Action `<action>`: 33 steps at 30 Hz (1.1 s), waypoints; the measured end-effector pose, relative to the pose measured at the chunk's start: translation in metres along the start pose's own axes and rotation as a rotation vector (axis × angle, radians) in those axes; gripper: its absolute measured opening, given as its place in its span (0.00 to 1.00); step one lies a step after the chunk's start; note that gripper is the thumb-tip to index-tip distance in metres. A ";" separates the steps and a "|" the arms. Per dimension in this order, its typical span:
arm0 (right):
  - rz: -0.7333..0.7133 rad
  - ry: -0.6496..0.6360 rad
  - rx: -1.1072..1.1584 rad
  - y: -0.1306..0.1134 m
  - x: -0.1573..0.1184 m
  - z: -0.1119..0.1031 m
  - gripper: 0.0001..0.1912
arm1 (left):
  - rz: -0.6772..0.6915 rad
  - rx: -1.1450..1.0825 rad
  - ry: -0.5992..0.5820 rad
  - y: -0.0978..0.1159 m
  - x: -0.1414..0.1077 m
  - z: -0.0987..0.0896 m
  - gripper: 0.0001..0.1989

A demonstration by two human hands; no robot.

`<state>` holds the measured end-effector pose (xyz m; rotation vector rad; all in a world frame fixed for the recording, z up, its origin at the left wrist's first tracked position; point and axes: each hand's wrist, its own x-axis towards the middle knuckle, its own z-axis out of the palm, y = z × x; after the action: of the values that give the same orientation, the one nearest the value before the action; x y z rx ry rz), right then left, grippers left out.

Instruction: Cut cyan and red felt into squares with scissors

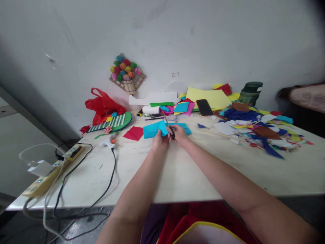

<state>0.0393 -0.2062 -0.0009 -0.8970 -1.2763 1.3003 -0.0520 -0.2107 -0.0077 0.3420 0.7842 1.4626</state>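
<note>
My left hand (160, 139) pinches a sheet of blue paper (152, 129) just above the tabletop, its thumb on top. Closed around the dark handles of a pair of scissors (173, 133) is my right hand (179, 135), close against the left. The scissor blades point up and away, at the right edge of the held paper. More blue paper (186, 128) shows behind my right hand; whether it is joined to the held sheet is hidden. A red paper piece (133, 133) lies to the left of my hands.
A glue gun (109, 142) with its cable and a power strip (54, 174) are at left. Behind lie pens (154, 117), coloured paper and a phone (204, 107). Paper scraps (266, 132) pile up at right near a green bottle (251, 93). A red bag (103, 106) stands back left.
</note>
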 end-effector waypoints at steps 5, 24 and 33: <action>-0.072 0.143 -0.099 -0.006 0.009 -0.014 0.14 | 0.039 -0.059 0.035 0.003 0.004 -0.001 0.16; 0.281 0.334 -1.520 -0.026 0.022 -0.104 0.20 | 0.036 -0.015 0.088 0.008 0.005 0.000 0.14; -0.115 0.323 -1.228 -0.026 0.013 -0.076 0.19 | 0.048 -0.008 0.066 0.004 0.008 -0.002 0.13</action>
<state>0.1150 -0.1824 0.0156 -1.7286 -1.7933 0.1217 -0.0572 -0.2030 -0.0082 0.3094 0.8276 1.5283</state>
